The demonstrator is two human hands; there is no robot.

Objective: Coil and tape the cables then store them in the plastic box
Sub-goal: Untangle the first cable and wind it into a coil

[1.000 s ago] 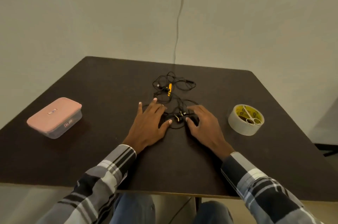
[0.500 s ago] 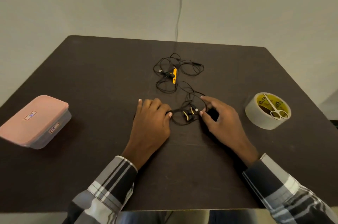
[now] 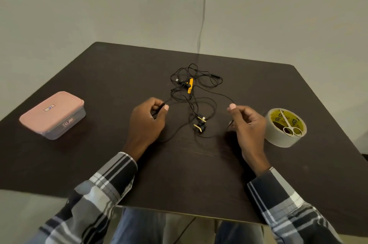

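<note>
Fingers (image 3: 166, 107) pinching one cable (image 3: 199, 102)

A dark brown wooden table (image 3: 99, 68) stands against a plain pale grey wall (image 3: 99, 5). A thin grey cord (image 3: 203, 15) runs down the wall to the table's far edge. Small white-handled scissors (image 3: 288, 126) lie at the table's right side.
</note>
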